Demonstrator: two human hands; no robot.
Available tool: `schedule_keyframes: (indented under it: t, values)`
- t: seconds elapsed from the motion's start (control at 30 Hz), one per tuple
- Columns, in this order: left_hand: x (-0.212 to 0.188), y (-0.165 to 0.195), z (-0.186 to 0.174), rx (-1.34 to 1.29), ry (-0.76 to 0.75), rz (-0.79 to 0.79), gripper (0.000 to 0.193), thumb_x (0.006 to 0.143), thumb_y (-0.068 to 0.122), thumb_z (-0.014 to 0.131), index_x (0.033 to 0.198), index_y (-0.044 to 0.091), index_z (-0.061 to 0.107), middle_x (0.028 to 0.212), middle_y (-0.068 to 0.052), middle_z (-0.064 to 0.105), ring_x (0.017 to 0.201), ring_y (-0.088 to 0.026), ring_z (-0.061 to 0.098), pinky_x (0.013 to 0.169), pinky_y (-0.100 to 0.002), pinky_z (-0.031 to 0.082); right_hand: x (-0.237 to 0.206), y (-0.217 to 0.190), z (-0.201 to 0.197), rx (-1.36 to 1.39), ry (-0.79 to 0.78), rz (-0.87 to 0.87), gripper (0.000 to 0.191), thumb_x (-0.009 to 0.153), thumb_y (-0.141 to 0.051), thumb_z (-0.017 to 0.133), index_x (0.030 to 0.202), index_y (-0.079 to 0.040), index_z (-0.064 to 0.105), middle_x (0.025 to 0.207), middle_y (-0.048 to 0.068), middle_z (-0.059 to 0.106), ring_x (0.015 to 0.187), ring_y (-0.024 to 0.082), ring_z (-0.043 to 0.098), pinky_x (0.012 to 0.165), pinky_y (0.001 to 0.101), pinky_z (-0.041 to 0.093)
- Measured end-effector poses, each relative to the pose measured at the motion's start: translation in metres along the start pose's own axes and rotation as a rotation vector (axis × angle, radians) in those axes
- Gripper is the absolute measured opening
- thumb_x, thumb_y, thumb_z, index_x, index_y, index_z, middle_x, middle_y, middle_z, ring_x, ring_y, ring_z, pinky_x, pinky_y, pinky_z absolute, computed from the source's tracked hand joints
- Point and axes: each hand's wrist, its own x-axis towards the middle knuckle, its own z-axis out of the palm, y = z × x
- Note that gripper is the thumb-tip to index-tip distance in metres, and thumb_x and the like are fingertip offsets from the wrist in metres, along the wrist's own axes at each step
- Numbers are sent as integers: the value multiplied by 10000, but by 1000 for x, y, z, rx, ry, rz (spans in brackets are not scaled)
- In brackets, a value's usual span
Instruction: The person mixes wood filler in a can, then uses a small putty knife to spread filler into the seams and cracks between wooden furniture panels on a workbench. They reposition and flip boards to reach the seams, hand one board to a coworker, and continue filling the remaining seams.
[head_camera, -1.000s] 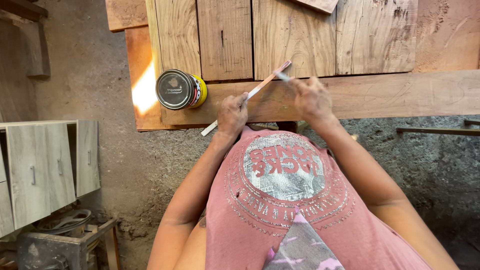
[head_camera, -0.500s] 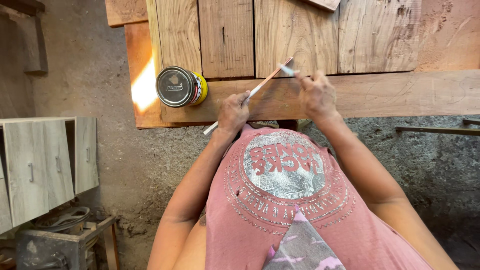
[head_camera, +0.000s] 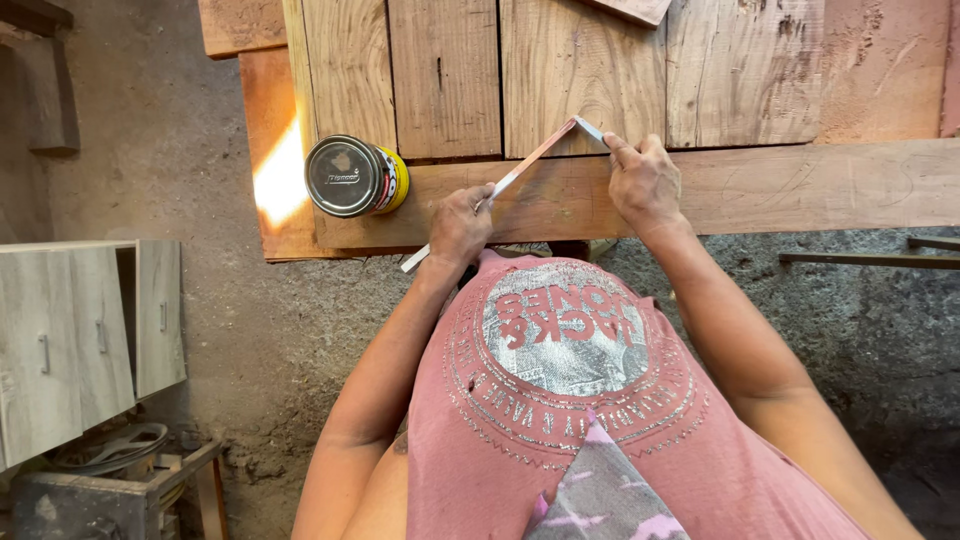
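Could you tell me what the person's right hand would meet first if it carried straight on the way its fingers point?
The right hand points up and left, fingertips pinching the far end of the thin strip. Straight on, it would probably slide over the vertical wooden planks beyond; depth is unclear.

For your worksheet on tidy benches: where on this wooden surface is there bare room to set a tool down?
Bare: the front plank right of the right hand, and the boards above the metal strip. Crowded: around the tin can and left hand.
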Motion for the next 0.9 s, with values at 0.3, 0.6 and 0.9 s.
schedule_keyframes:
  t: [0.3, 0.6, 0.9]
  values:
    - [1, -1, 1, -41, -26, -33, 258, 927, 186, 670, 1157, 111, 759, 981, -200, 739, 886, -336, 740, 796, -425, 570, -2, 0, -1, 6, 21, -59, 292, 1028, -182, 657, 1304, -212, 748, 923, 157, 570, 793, 337, 624, 661, 475, 528]
    - [-4, -4, 7, 72, 79, 123, 201, 915, 176, 705, 1101, 132, 770, 867, -152, 686, 826, -364, 678, 722, -478, 531, 7, 7, -5, -71, -35, -34, 305, 1033, -211, 625, 1317, -200, 737, 916, 160, 560, 801, 324, 615, 667, 453, 522]
    - [-7, -6, 9, 178, 108, 195, 202, 925, 169, 704, 1118, 141, 758, 833, -115, 638, 837, -329, 654, 707, -472, 522, 7, 2, 0, -52, -72, -20, 300, 1069, -212, 591, 1343, -214, 714, 929, 149, 568, 794, 307, 619, 673, 450, 531]
